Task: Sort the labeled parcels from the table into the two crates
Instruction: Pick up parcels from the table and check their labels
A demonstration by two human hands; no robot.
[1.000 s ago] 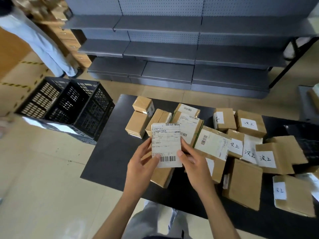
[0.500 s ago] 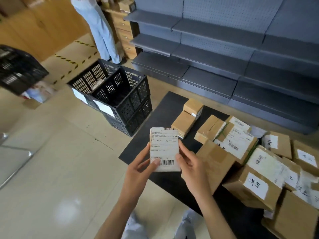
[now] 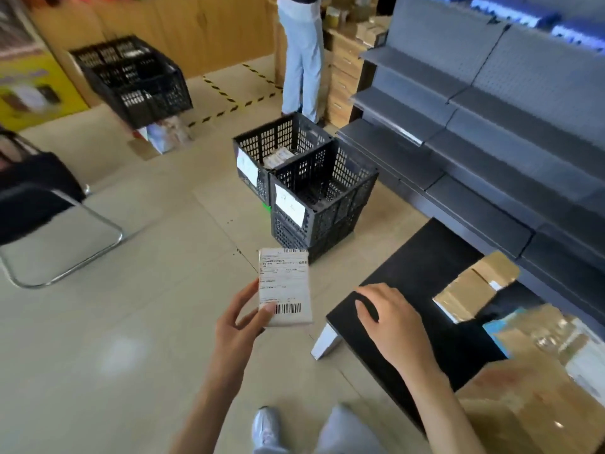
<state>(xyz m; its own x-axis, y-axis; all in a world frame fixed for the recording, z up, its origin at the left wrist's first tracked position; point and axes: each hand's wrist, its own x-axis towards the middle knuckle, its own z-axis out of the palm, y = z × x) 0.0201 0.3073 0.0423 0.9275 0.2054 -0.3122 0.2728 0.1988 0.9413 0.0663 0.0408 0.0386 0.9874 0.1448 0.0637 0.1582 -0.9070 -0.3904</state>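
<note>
Tile floor (image 3: 131, 322) beneath black table (image 3: 409, 290), crates (image 3: 304, 178), grey shelving (image 3: 491, 126).

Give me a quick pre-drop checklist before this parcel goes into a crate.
1. Parcel held by left hand: ok.
2. Right hand off the parcel, resting on table: ok.
3. Label faces the camera: ok; destination text readable: cannot tell.
4. Near crate open on top: ok.
5. Far crate reachable, already holds parcels: ok.
6. Crate tags readable: cannot tell.
</note>
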